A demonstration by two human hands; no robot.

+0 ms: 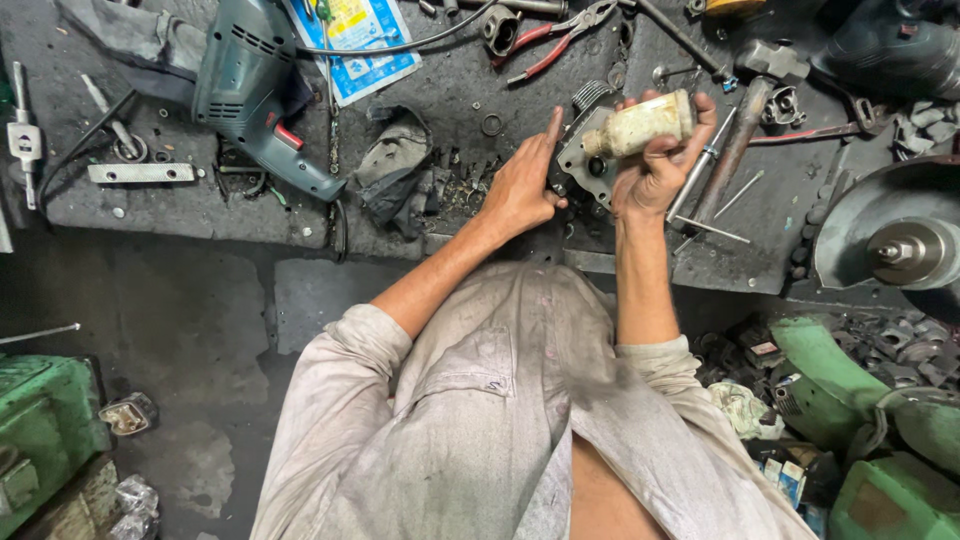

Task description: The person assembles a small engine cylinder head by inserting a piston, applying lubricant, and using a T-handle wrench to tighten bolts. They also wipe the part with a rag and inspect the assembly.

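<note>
A: Hands were both seen over the bench [480, 75]. Right hand [655, 165] was clamped around a dirty cream-coloured bottle [640, 124], held tilted, almost on its side, neck towards the left.

B: Bottle position confirmed. It was held just above a grey metal housing [585, 160], neck end over the housing's round bore. Whether the neck touched the housing could not be told.

A: Left hand [520, 185] was laid against the left edge of the housing. Index finger was stretched out, pointing away from the body; the other fingers were curled against the part. Nothing was gripped inside it as far as could be seen.

B: Housing itself was rested on the bench, between the two hands, close to the front edge.

A: Surroundings noted: a blue-green power drill [255, 85] was lain well to the left, a dark rag [395, 165] between it and the left hand. Red-handled pliers [550, 40] were placed beyond the housing. A hammer [745, 120] was lain just right of the right hand, head away from the body.

B: A grinding wheel [895, 240] was seen at the far right edge.
</note>
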